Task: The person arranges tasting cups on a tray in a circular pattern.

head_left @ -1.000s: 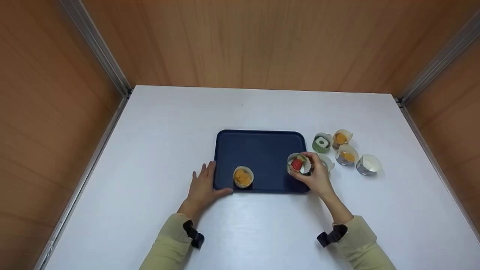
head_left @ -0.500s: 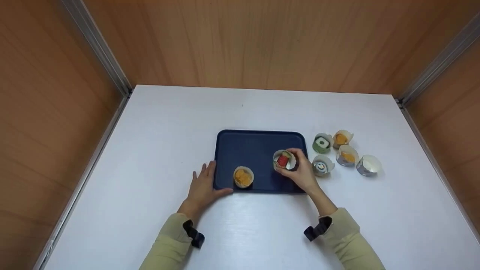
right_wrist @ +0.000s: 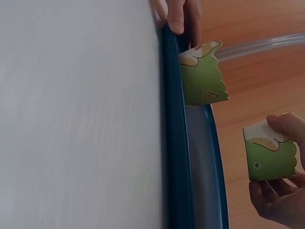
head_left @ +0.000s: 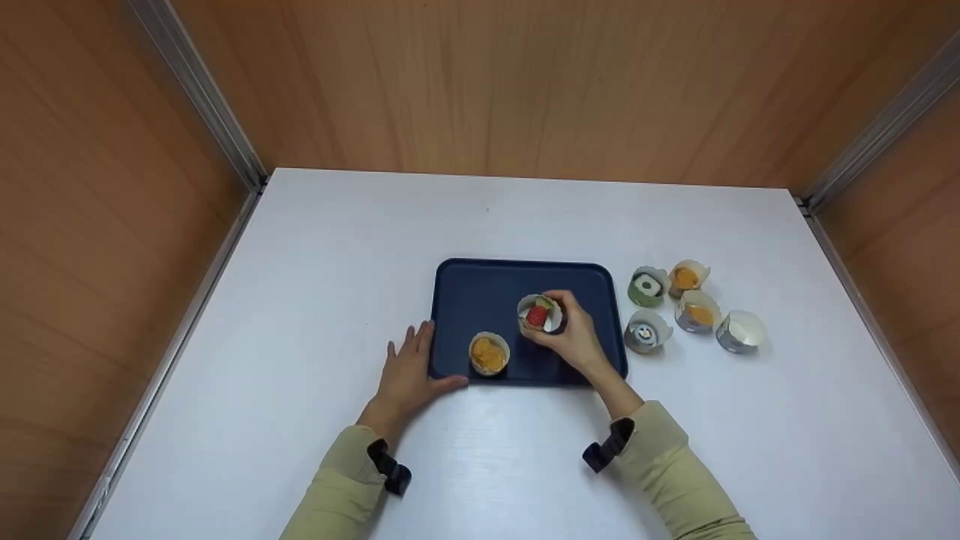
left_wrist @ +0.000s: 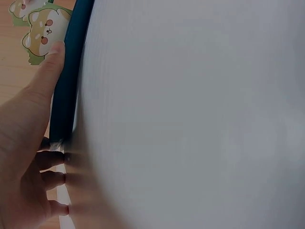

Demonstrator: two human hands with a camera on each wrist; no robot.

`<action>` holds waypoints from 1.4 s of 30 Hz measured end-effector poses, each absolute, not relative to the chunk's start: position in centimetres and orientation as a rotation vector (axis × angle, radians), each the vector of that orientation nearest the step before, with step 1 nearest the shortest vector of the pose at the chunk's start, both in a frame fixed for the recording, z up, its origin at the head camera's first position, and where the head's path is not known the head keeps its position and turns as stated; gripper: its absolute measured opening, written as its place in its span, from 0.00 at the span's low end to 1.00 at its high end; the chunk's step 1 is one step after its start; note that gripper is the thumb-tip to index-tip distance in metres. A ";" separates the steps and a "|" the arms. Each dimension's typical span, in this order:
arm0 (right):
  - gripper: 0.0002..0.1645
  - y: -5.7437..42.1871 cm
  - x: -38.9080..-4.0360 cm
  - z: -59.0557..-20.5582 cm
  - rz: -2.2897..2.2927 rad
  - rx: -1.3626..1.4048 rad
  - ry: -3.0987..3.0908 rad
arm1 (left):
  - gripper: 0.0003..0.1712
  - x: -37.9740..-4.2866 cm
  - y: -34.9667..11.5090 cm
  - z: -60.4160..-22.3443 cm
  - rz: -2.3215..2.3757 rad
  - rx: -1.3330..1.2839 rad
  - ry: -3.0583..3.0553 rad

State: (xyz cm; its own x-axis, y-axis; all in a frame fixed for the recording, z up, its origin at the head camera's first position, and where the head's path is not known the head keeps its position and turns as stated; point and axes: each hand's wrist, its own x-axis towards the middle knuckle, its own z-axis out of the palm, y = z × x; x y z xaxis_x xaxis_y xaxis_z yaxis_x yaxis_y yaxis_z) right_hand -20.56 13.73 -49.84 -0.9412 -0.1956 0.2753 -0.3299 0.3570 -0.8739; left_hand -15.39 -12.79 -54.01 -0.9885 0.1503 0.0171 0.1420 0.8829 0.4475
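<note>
The left hand has its fingers extended along the left rim of the tray and its thumb at the near edge, grasping nothing and presumably keeping the tray from sliding. The right hand's fingers grasp the strawberry-topped cup by its sides, raised above the tray, a hold that likely keeps its mouth upward. An orange-topped cup stands near the tray's near-left corner, leaving bare room toward the far edge, while five other cups stand on the table beyond the right rim.

place: enclosed work booth | wood-grain panels on three sides | metal corner strips | white tabletop
</note>
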 end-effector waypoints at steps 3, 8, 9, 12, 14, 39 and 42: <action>0.34 13.0 -20.6 -49.7 1.651 0.519 -2.484 | 0.65 -15.4 -12.8 -54.0 0.708 0.240 3.028; 0.33 11.5 -19.7 -47.8 1.706 0.564 -2.457 | 0.65 -15.5 -12.7 -54.1 0.709 0.244 3.032; 0.32 11.3 -19.5 -47.4 1.714 0.565 -2.459 | 0.65 -15.5 -12.7 -54.1 0.711 0.243 3.031; 0.31 10.6 -19.4 -46.9 1.708 0.564 -2.475 | 0.65 -15.5 -12.7 -54.0 0.717 0.238 3.031; 0.31 10.3 -19.8 -47.2 1.717 0.562 -2.478 | 0.65 -15.6 -12.7 -54.0 0.712 0.235 3.031; 0.32 7.3 -23.6 -51.1 1.615 0.508 -2.655 | 0.65 -15.5 -12.7 -53.8 0.711 0.226 3.027; 0.32 6.9 -23.6 -51.1 1.621 0.511 -2.678 | 0.65 -15.5 -12.7 -53.8 0.711 0.229 3.033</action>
State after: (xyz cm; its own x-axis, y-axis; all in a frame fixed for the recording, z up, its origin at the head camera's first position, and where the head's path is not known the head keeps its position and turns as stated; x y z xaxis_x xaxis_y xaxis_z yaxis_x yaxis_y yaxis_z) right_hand -23.58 6.90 -51.12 -0.9476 -0.2875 0.1390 -0.2564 0.4258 -0.8677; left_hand -15.45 -12.71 -53.84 -0.9891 0.1466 0.0159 0.1384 0.8855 0.4436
